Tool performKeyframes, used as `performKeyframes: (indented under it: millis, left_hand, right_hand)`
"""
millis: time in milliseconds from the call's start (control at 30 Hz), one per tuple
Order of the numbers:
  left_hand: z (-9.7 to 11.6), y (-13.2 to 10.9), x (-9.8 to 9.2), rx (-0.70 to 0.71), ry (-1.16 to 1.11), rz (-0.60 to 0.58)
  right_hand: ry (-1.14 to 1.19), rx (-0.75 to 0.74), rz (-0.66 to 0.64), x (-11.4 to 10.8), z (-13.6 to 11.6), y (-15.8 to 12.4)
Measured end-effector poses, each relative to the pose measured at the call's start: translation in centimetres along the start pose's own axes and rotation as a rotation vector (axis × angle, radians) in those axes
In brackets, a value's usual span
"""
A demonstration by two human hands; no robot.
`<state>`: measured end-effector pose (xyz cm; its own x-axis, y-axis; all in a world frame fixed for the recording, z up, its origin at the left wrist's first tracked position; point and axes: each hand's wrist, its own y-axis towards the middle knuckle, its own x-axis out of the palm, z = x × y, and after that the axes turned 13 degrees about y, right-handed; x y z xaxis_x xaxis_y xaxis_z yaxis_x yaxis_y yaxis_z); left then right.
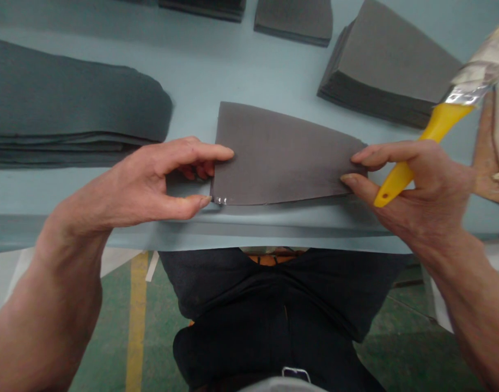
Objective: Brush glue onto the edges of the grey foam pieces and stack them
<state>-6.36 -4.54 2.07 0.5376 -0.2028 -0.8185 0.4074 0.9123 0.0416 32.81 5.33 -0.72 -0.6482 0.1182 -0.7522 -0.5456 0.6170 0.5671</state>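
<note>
A dark grey, tapered flat piece (282, 155) lies between my hands near the table's front edge; I cannot tell its material. My left hand (168, 179) pinches its wider left end, the index finger on top and the thumb at the near corner, where small shiny spots show. At the narrower right end, my right hand (421, 185) grips the piece between thumb and fingers. That same hand carries a paintbrush (449, 117) with a yellow handle, its bristles pointing up and away to the right.
Dark cut pieces are stacked at the left (70, 103). Beyond my hands stand a thick grey stack (392, 65), a smaller stack (294, 19) and a dark stack (204, 6). A brown board (484, 158) is at the right edge. The table (233, 65) has a pale blue-green surface.
</note>
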Motion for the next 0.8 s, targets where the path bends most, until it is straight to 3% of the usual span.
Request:
performKeyframes:
  millis: [200,467,600,800]
  left_hand:
    - [0.0,0.2,0.4,0.020,0.116,0.028]
    - [3.1,0.0,1.4,0.037,0.368,0.260]
    - [4.6,0.7,2.5,0.064,0.391,0.282]
    - [5.2,1.8,4.1,0.026,0.380,0.282]
  right_hand:
    - [0.016,-0.042,0.018,0.1,-0.2,0.3]
    - [0.029,0.026,-0.029,-0.1,-0.4,0.1]
    - [0.039,0.090,-0.079,-0.4,-0.6,0.0]
    - [0.036,0.147,-0.112,-0.3,-0.8,0.2]
